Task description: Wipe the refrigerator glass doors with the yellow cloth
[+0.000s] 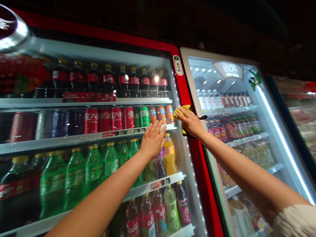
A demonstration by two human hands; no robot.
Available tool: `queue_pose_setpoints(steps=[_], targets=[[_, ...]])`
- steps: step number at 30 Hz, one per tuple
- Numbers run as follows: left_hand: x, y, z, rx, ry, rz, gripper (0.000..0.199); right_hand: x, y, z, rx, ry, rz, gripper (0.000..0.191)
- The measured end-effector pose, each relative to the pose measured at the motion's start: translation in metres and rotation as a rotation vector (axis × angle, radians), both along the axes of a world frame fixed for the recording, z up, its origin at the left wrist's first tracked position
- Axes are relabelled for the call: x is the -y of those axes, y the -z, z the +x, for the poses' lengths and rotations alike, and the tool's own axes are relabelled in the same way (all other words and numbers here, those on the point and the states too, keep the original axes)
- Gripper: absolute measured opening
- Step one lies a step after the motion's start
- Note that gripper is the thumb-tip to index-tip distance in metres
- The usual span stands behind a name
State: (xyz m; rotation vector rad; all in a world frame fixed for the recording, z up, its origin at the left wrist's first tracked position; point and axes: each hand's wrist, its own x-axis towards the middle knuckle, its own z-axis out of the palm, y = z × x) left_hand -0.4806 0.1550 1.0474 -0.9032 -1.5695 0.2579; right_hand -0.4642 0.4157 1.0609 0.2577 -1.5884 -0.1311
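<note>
My left hand (153, 139) is stretched out with its fingers extended, in front of the glass door of the red drinks fridge. It looks to be resting on the glass, level with the price strip (124, 132) under the cans. To its right, my right hand (191, 122) presses a yellow cloth (182, 112) against the red door frame (185, 92). Its fingers lie over the cloth, and a dark edge of the fabric sticks out by the wrist. Behind the glass, orange cans (161, 114) and a green can (144, 116) stand near both hands.
Inside the red fridge, cola bottles (108, 79) line the top shelf, with green bottles (93, 163) and juice bottles (159, 210) lower down. A second, white-framed fridge (209, 57) stands to the right. A round shiny sign (21, 31) juts in at upper left.
</note>
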Motion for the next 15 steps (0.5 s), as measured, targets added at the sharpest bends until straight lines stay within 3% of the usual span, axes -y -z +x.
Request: queue_pose_setpoints(steps=[3, 5, 8, 12, 13, 15], targets=[[0.007, -0.003, -0.001, 0.003, -0.006, 0.062, 0.055, 0.029, -0.045, -0.007, -0.03, 0.012, -0.205, 0.052], [0.008, -0.002, -0.001, 0.003, -0.009, 0.08, 0.055, 0.054, -0.061, -0.012, -0.023, 0.013, -0.247, 0.053], [0.011, -0.001, 0.0, -0.002, -0.014, 0.082, 0.055, 0.071, -0.048, -0.011, -0.006, -0.024, -0.117, 0.052], [0.022, -0.007, 0.0, 0.001, -0.03, 0.102, 0.056, 0.05, -0.008, -0.003, -0.012, -0.073, 0.077, 0.045], [0.026, -0.009, 0.0, 0.004, -0.036, 0.11, 0.056, 0.044, -0.006, -0.002, -0.027, -0.068, 0.063, 0.043], [0.033, -0.012, -0.002, 0.001, -0.045, 0.128, 0.057, 0.038, -0.02, -0.003, -0.062, -0.053, -0.05, 0.043]])
